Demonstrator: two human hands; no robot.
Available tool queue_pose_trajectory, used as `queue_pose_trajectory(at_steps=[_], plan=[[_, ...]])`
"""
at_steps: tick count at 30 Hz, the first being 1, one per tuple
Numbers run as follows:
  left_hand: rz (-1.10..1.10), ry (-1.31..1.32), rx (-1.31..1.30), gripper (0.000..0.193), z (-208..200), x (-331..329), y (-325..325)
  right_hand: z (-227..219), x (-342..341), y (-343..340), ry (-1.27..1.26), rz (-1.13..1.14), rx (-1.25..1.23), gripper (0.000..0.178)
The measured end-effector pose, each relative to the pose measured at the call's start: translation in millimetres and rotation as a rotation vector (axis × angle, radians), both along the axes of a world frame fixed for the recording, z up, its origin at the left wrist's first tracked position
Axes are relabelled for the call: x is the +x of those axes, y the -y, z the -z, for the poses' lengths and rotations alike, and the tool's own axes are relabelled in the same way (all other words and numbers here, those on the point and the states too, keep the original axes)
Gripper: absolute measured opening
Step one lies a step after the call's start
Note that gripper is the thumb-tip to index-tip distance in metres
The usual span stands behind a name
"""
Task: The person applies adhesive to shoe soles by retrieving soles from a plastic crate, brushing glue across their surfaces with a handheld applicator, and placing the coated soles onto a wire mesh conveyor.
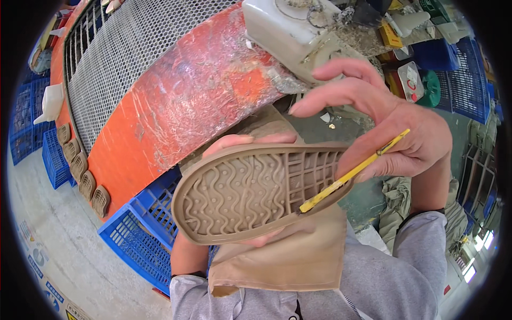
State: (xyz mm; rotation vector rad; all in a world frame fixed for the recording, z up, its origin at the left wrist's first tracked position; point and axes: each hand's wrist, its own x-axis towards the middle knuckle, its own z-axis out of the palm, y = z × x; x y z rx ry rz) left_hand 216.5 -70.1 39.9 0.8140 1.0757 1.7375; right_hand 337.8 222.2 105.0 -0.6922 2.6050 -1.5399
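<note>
A brown shoe sole (232, 192) lies across my view, its rim raised around wavy ridges, small round studs and a grid at the narrower end. My left hand (242, 142) grips it from beneath; fingertips show along the far and near edges, and the palm is hidden. My right hand (394, 125) is closed on a thin yellow brush (352, 173), slanted over the narrow end. The dark brush tip is at the sole's near rim. Two fingers of that hand stretch out to the left, and its lower fingers are close to the sole's end.
Beyond the sole runs an orange bench (176, 101) with a mesh belt (128, 48). A glue-stained white plastic container (282, 32) stands at its end. Several soles (87, 184) line the bench's left edge. Blue crates (141, 242) sit below. A brown apron (277, 261) covers my lap.
</note>
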Motion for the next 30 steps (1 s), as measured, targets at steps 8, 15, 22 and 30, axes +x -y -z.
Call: queue_pose_trajectory(at_steps=[8,15,22,30], plan=[[-0.375,0.295,-0.336,0.098,-14,-19,6,53,68,-8,0.05,1.028,-0.295,0.018],[-0.313,0.325,-0.017,0.073,31,-40,-8,93,57,-6,0.039,1.27,0.234,0.016],[-0.443,0.66,0.01,0.068,29,-31,-12,86,64,13,0.122,1.452,0.193,0.019],[-0.262,0.581,-0.029,0.067,32,-20,-13,67,44,97,0.268,1.067,-0.806,0.024]])
